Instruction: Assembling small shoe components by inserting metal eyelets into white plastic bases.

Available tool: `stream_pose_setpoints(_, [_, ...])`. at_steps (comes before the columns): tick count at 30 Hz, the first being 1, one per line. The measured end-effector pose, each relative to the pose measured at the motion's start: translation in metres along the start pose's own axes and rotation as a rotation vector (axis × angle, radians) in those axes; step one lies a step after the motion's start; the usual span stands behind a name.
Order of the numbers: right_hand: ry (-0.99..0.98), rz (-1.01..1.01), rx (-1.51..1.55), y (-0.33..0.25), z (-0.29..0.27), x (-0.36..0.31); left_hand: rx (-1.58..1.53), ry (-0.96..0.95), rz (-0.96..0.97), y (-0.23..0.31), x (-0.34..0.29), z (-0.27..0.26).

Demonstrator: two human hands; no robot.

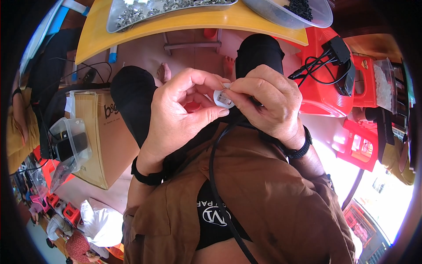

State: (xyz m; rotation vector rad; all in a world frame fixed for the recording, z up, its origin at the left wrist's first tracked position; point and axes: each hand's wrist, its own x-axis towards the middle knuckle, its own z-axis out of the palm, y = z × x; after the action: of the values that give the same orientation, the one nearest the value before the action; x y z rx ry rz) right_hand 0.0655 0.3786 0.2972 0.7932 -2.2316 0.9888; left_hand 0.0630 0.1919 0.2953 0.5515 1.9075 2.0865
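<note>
Above my lap, both hands come together at a small white round piece [223, 99] with dark markings on its face. My left hand [184, 103] pinches its rim between thumb and fingertips. The fingers of my right hand [269, 99] are closed at its right upper edge, and the fingertips partly cover it. Whether the right fingers also hold some tiny part there is too small to tell.
Ahead is a yellow table [193, 23] bearing a metal tray [115, 22] of small metal parts and a clear tub [323, 15] of black pieces. A cardboard box [105, 141] stands left, a red stool [325, 94] with black cables right. A black cord [213, 163] crosses my front.
</note>
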Motion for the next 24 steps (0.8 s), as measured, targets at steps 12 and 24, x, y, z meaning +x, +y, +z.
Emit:
stream_pose_setpoints(12, [-0.100, 0.171, -0.045, -0.012, -0.004, 0.004, -0.108, 0.038, -0.006, -0.001, -0.002, 0.005])
stream_pose_setpoints(24, [-0.106, 0.070, -0.070, -0.011, 0.002, -0.006, -0.202, 0.168, 0.001, -0.004, -0.004, 0.009])
